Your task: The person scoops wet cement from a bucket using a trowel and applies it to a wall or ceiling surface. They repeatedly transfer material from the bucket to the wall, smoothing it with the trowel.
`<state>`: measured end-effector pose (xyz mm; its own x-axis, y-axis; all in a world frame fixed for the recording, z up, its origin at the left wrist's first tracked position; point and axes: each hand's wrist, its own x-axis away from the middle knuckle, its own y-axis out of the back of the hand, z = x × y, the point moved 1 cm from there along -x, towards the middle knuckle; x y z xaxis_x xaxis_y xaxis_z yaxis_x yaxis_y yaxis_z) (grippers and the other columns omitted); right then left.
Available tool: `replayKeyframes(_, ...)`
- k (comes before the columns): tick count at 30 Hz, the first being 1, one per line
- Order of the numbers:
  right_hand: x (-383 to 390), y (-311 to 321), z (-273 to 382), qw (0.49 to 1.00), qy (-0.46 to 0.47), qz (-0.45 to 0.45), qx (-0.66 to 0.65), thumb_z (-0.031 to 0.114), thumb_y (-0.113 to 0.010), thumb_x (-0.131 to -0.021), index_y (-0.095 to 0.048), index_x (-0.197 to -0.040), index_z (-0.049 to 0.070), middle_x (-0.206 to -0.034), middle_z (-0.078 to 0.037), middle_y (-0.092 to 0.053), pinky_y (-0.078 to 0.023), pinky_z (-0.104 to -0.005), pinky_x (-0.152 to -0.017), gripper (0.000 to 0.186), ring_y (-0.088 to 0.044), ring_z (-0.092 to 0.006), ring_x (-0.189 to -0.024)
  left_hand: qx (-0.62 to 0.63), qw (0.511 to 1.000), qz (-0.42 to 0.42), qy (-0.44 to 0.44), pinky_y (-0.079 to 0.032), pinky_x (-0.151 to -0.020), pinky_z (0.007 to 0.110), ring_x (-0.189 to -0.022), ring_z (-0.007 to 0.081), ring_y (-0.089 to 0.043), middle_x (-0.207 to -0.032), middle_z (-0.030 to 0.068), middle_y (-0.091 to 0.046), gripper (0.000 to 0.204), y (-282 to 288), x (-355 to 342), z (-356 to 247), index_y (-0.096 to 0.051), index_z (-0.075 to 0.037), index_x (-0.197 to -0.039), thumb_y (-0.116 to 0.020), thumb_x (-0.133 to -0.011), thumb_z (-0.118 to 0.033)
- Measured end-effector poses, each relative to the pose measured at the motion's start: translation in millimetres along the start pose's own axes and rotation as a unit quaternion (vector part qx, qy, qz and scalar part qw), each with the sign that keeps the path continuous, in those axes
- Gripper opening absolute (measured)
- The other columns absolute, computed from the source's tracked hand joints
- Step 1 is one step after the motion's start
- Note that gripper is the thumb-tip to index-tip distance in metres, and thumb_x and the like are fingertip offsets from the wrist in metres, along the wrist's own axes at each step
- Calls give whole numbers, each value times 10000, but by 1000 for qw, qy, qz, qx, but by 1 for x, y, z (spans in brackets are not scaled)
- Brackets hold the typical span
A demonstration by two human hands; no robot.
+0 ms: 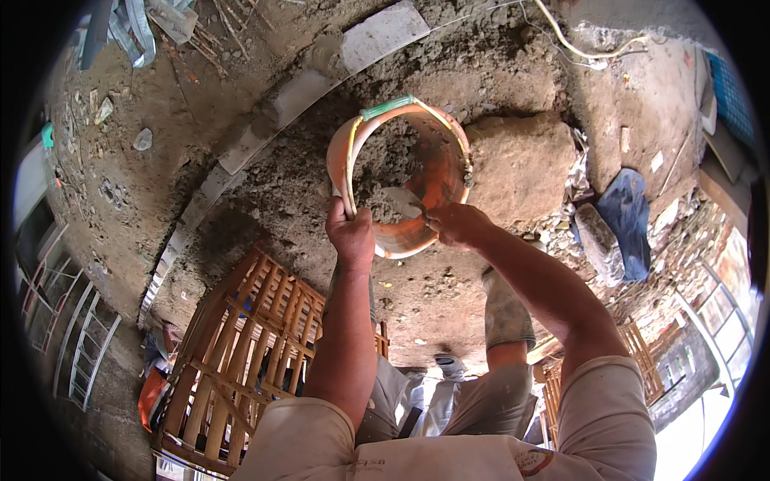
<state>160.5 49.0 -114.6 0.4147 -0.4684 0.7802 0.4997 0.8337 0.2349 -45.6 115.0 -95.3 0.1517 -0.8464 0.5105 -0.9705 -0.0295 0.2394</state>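
Note:
An orange bucket (pixel 341 160) stands tilted in front of me, its mouth facing me. Grey mortar-like stuff (pixel 385 156) lies inside it. Its wire handle carries a green grip (pixel 387 107) and rests along the far rim. My left hand (pixel 351 232) is closed on the near left rim, by the handle's end. Over the near right rim, my right hand (pixel 455 224) is closed round a trowel; its handle is hidden in my fingers. The flat trowel blade (pixel 403 200) points left inside the bucket, against the mortar.
A row of pale blocks (pixel 385 36) with a string along it curves behind and left of the bucket. Near left stands a slatted wooden crate (pixel 249 337). A dark blue cloth (pixel 626 220) and a concrete lump (pixel 599 240) lie at right, beside rubble.

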Motion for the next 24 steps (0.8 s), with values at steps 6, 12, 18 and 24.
replayKeyframes(6, 3, -8, 12, 962, -2, -15, -273, 114, -662, -749, -522, -1356, 77, -1192, -197, -648, -488, -371, -966, 625, -636, -324, -1083, -14, 1000, -13, 12, -293, -544, 225, -630, 40, -306, -719, -47, -374, 169, 2, -3, -6, -469, -58, -764, -509, -738, 104)
replayKeyframes(12, 28, -31, -19, 951, -13, -70, -301, 123, -661, -736, -542, -1345, 65, -1102, -194, -677, -507, -360, -909, 623, -668, -269, -1004, 12, 999, -35, 36, -368, -603, 227, -666, 54, -376, -769, -33, -433, 146, 0, -4, -8, -504, -43, -806, -516, -736, 84)
replayKeyframes(18, 84, 17, -9, 951, -34, -104, -288, 131, -640, -728, -607, -1268, 57, -697, -107, -580, -480, -338, -616, 545, -549, -158, -606, 78, 991, -72, 78, -403, -701, 222, -735, 82, -451, -837, -4, -490, 184, 9, -9, -6, -536, -19, -890, -499, -744, 86)
replayKeyframes(24, 104, 57, -3, 908, 82, -256, -322, 81, -658, -771, -565, -1252, -28, -809, -78, -629, -508, -309, -624, 503, -591, -162, -621, 52, 992, -72, 90, -423, -728, 228, -752, 96, -500, -861, 23, -522, 211, 7, -9, -14, -539, -1, -928, -480, -753, 101)
